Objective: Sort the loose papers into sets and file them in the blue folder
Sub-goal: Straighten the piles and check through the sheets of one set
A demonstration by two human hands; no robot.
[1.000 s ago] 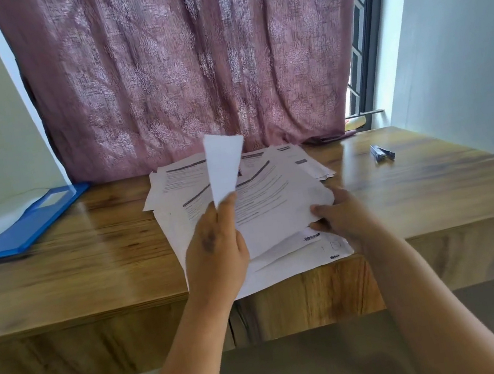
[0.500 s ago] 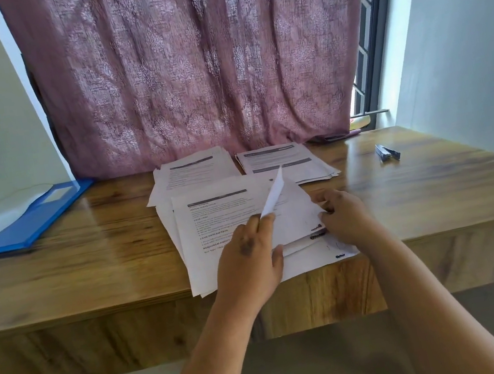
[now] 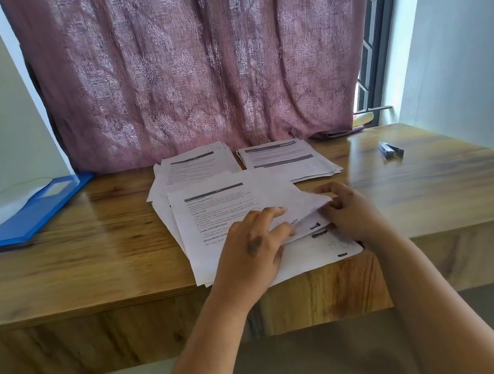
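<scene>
Left hand (image 3: 250, 244) grip pinching top sheet (image 3: 229, 209) corner, peeling it for sorting | right hand (image 3: 345, 213) grip pinning near stack (image 3: 317, 250) | blue folder (image 3: 32, 211) lying open, waiting.

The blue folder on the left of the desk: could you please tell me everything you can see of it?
The flat blue plastic-looking folder lies on the wooden desk at its far left, beside the wall, its left part cut off by the picture's edge. It has a pale rectangular label patch near its far corner, and whitish sheets or a clear cover lie along its left side. Neither hand touches it, and it lies apart from the paper stacks.
</scene>
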